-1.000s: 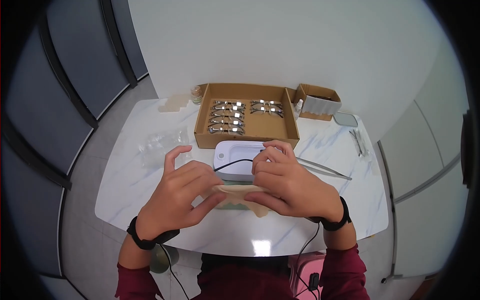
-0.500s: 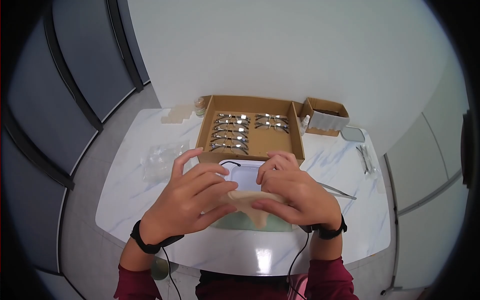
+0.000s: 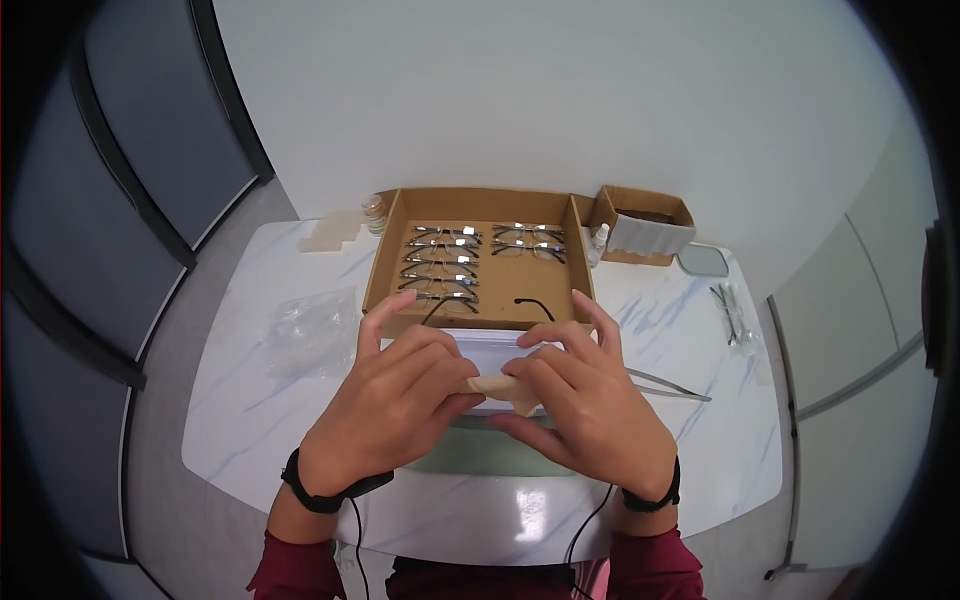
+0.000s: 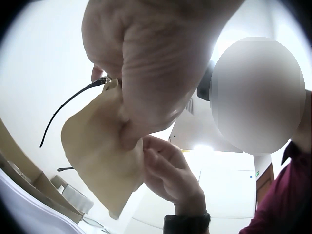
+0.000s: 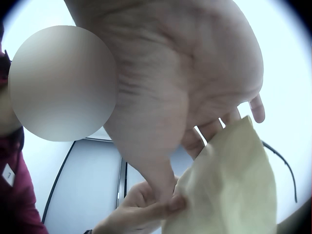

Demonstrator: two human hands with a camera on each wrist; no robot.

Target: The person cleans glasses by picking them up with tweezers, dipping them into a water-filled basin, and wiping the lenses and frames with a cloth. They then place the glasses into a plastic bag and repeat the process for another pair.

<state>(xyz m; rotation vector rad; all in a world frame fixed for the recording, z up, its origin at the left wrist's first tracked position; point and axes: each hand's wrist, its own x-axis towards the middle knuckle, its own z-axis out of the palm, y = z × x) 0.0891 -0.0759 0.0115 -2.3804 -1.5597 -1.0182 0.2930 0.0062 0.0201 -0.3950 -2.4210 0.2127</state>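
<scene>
Both hands are raised over the front of the table with a beige cloth [image 3: 492, 385] between them. My left hand [image 3: 385, 405] pinches the cloth, its thumb pressed on the fabric in the left wrist view. My right hand [image 3: 590, 405] holds the cloth's other side with bent fingers; its thumb is lowered in the head view. A pair of glasses is wrapped in the cloth, its lenses hidden. One dark temple [image 4: 73, 102] sticks out beyond the cloth in the left wrist view. Behind the hands stands a white basin [image 3: 490, 345], and below lies a green mat [image 3: 490, 450].
A cardboard tray [image 3: 510, 300] with several glasses stands behind the basin. Right of it are a spray bottle [image 3: 598, 245], a small box [image 3: 650, 235], and tweezers [image 3: 670, 385]. A clear plastic bag [image 3: 310, 335] and a jar [image 3: 374, 213] are at left.
The cloth no longer hangs down as far and is more bunched between the fingers. The glasses' temples now point away, toward the tray. My right thumb has dropped away from the upper fingers.
</scene>
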